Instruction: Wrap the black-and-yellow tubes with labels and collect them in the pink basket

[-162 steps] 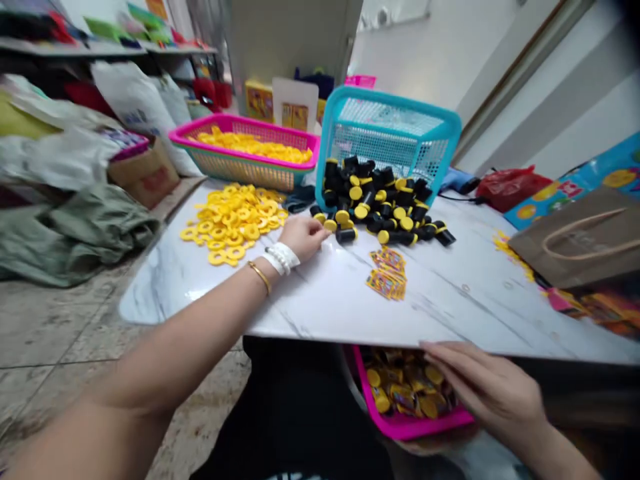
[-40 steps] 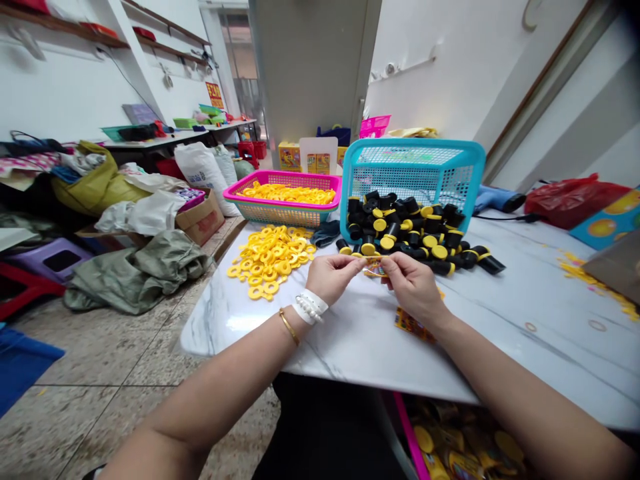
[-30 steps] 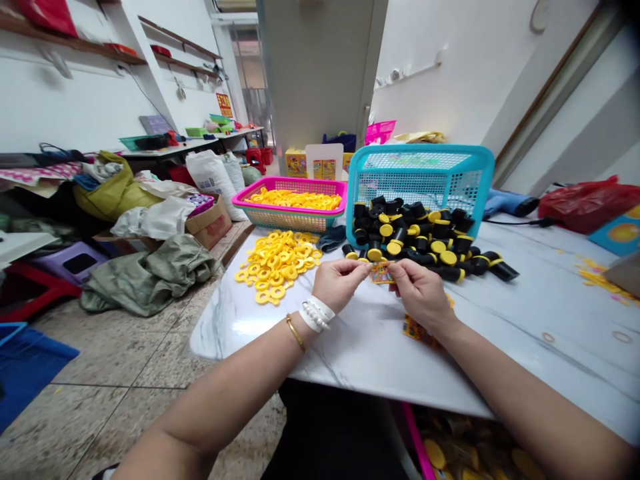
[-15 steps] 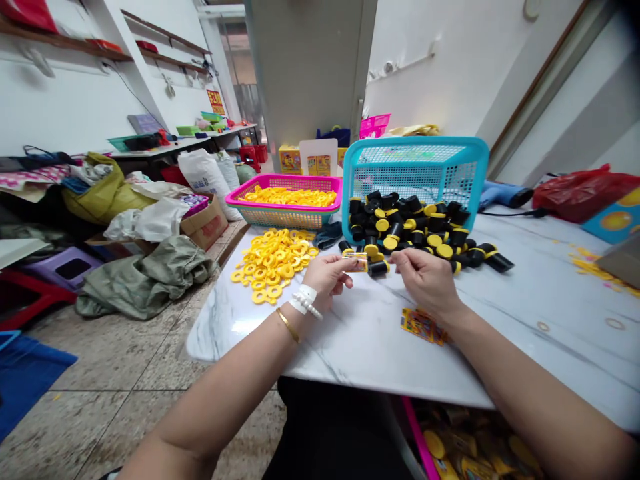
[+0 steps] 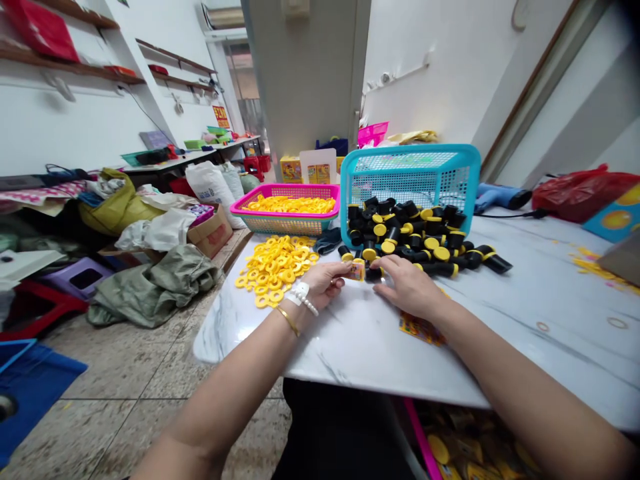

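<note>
In front of the tipped blue basket (image 5: pixel 407 175), the left hand (image 5: pixel 325 283) pinches a small printed sticker (image 5: pixel 358 270) between thumb and fingertips. The right hand (image 5: pixel 407 288), fingers loosely closed, touches a black cylinder (image 5: pixel 374 273) at the pile's near edge, just beside the sticker.

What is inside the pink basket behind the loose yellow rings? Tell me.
The pink basket holds a heap of yellow rings that reaches about its rim. Whatever lies under the top layer is covered.

Small yellow-printed sticker (image 5: pixel 358 269) pinched upright beside a black, yellow-capped tube (image 5: pixel 374 272) on its side
</note>
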`<state>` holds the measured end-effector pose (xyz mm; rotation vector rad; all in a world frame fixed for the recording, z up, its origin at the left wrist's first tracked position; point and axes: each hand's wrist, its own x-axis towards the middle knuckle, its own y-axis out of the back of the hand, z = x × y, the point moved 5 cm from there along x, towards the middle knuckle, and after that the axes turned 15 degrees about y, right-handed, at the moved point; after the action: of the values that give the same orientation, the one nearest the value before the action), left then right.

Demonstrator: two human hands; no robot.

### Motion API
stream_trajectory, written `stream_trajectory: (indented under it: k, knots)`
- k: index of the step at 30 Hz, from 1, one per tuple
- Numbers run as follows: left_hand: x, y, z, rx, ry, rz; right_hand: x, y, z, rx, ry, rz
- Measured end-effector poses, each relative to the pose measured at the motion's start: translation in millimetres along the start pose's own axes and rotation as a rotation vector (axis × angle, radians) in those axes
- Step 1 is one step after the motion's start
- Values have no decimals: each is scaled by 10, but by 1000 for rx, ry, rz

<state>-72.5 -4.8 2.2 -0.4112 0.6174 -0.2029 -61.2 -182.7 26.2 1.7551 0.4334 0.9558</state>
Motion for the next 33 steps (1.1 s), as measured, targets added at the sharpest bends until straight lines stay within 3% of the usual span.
stream_trajectory:
  k: [7,10,18,24,33]
  knots:
    - [27,48,22,-19,-19,82,-5,-104,143,167,20,44]
    - [18,32,27,-44,6,65,-21,-77,127,291,-9,98]
    - [22,-11,22,-126,11,59,-23,52,112,938,-212,501]
    - [-3,-80,3,-166,16,-8,-2,-20,61,1006,-230,426]
    - [10,-61,-4,-235,47,-1,-57,-13,65,817,-143,390]
